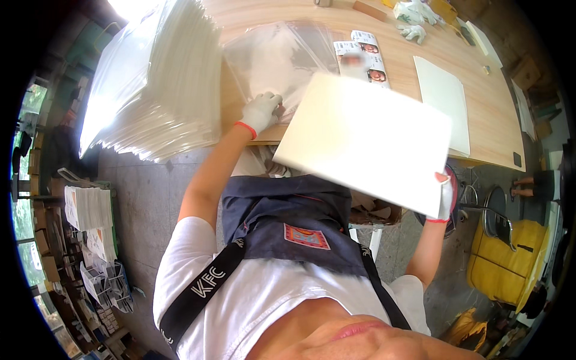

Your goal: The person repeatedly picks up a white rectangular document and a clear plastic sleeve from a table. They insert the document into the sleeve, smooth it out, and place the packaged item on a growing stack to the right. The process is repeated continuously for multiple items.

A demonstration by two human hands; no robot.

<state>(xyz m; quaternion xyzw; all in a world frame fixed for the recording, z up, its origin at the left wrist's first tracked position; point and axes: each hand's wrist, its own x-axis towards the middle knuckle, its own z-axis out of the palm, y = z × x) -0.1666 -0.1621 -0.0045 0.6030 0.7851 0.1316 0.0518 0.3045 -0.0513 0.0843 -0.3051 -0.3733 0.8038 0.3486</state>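
Note:
My right hand (445, 195), in a white glove with a red cuff, grips a large cream-white sheet or thin board (366, 141) by its lower right corner. The sheet is held tilted in front of the table edge, and its far corner overlaps the tabletop. My left hand (262, 113), gloved the same way, rests at the near edge of a spread of clear plastic sleeves (264, 57). Its fingers are bent and closed on the film; the fingertips are partly hidden.
A tall stack of plastic-wrapped white sheets (159, 84) stands at the table's left. Printed strips with portraits (375, 60) lie beyond the held sheet. Another cream sheet (444, 102) lies to the right. Spare gloves (414, 21) sit at the back. A yellow-draped chair (504, 258) stands right.

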